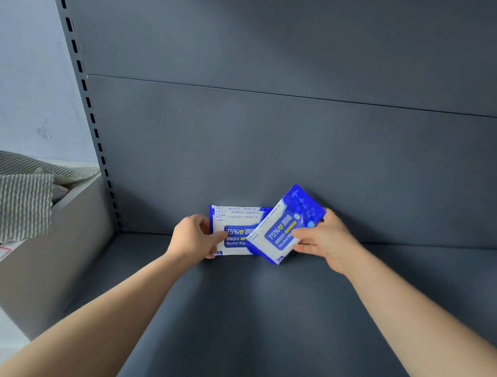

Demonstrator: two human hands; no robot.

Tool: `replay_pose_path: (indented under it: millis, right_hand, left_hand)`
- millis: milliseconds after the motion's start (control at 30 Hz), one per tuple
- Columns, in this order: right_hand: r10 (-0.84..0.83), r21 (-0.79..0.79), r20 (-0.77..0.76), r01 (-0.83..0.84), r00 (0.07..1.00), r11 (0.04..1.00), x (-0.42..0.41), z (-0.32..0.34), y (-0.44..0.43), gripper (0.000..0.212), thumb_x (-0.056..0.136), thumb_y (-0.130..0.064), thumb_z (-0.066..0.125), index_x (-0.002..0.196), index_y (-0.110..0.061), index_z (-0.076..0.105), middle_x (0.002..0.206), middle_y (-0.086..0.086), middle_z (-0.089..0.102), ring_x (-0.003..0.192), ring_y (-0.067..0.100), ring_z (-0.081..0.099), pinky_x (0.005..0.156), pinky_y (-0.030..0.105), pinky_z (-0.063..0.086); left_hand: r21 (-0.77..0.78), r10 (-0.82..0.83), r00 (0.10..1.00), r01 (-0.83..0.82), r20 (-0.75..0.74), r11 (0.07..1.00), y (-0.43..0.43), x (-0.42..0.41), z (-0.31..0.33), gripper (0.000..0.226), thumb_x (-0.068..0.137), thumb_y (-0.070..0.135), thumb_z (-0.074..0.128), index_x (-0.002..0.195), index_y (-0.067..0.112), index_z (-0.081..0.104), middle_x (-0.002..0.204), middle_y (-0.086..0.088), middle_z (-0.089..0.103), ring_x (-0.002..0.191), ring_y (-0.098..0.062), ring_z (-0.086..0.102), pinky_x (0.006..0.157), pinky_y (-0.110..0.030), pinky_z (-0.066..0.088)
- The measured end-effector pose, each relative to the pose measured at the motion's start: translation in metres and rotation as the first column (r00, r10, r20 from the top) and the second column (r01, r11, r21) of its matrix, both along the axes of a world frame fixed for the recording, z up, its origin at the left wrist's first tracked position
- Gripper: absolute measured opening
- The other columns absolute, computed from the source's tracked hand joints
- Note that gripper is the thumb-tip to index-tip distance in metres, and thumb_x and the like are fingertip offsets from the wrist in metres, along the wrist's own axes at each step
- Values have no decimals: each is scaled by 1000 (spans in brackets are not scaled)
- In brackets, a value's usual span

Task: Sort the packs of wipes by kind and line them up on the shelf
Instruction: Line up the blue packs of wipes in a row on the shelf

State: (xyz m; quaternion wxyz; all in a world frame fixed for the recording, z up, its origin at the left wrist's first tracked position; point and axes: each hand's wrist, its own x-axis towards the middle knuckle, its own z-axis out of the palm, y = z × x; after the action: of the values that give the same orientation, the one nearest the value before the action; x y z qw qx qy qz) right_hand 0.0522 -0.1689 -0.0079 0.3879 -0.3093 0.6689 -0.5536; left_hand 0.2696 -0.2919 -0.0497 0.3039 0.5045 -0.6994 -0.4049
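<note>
Two blue-and-white packs of alcohol wipes stand near the back of the dark grey shelf (261, 321). The left pack (232, 228) stands upright against the back panel, and my left hand (194, 237) pinches its left edge. The right pack (286, 223) is tilted and overlaps the left pack's right side. My right hand (326, 241) grips this tilted pack at its right end, thumb on the front. Both packs show the same "75%" label.
The shelf's grey back panel (303, 148) rises behind the packs, with a slotted upright (98, 136) at its left. Beyond the shelf's left end is a box (46, 247) holding striped grey cloth (11, 201). The shelf surface in front of the packs is bare.
</note>
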Motion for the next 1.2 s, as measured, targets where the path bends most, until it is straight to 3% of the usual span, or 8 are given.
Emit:
replay_pose_path:
  millis: [100, 200, 367, 500, 633, 933, 1067, 1200]
  right_hand:
    - [-39, -49, 77, 43, 996, 998, 18, -18, -2, 58, 73, 12, 71, 116, -16, 43, 106, 7, 65, 85, 23, 71, 65, 36, 59]
    - [-49, -84, 84, 56, 995, 995, 32, -30, -8, 49, 73, 8, 73, 111, -10, 48, 108, 9, 67, 88, 22, 71, 68, 35, 60]
    - [94, 131, -392, -45, 915, 990, 42, -39, -10, 32, 70, -22, 79, 96, -14, 62, 92, -2, 70, 75, 14, 65, 63, 26, 54]
    - [106, 170, -590, -6, 800, 985, 26, -38, -9, 15, 74, -18, 73, 85, -15, 62, 88, 0, 67, 76, 15, 60, 68, 29, 49]
    - [102, 164, -666, 12, 739, 986, 27, -36, -13, 13, 74, -18, 72, 77, -12, 61, 77, 0, 68, 74, 22, 64, 66, 34, 51]
    - [136, 212, -809, 69, 572, 975, 36, -35, -1, 31, 80, -29, 69, 104, -18, 54, 91, -9, 55, 82, 14, 56, 70, 30, 46]
    - [143, 217, -826, 73, 545, 974, 36, -36, 12, 41, 81, -31, 68, 117, -19, 53, 110, -6, 59, 93, 13, 57, 77, 30, 48]
    - [152, 205, -863, 58, 482, 977, 38, -33, 26, 42, 86, -36, 64, 123, -19, 53, 121, -5, 58, 107, 15, 57, 83, 33, 49]
  left_hand:
    - [61, -3, 991, 11, -131, 998, 5, -2, 2, 34, 86, 30, 70, 94, -2, 59, 72, -10, 71, 59, -20, 70, 64, -33, 61]
    - [80, -56, 990, 67, -132, 995, 7, -2, 2, 48, 68, 38, 85, 94, 8, 58, 85, -3, 71, 72, -16, 70, 65, -31, 60]
    - [-60, -57, 995, 62, 84, 996, 10, -2, -2, 59, 56, 32, 92, 97, 18, 52, 90, 10, 62, 77, -10, 60, 60, -19, 46]
    - [-160, -37, 996, 49, 77, 986, 7, 3, -2, 45, 68, 19, 86, 100, 17, 54, 94, 7, 64, 74, -6, 60, 56, -14, 41]
    - [-152, -17, 998, 26, 61, 988, 8, 6, -5, 45, 70, 25, 85, 102, 20, 53, 97, 7, 64, 78, -10, 64, 64, -23, 49]
    - [-165, -45, 993, 62, 107, 984, 17, 15, -7, 42, 75, 31, 80, 105, 22, 52, 98, 10, 64, 78, -3, 62, 60, -17, 46]
    - [-204, -28, 988, 59, 153, 977, 19, 15, -8, 49, 73, 34, 80, 112, 23, 53, 106, 7, 64, 85, -11, 65, 77, -36, 56]
    - [-364, 41, 960, 64, 276, 929, 28, 13, -3, 58, 80, 39, 73, 128, 18, 48, 121, -2, 54, 104, -21, 55, 86, -36, 49]
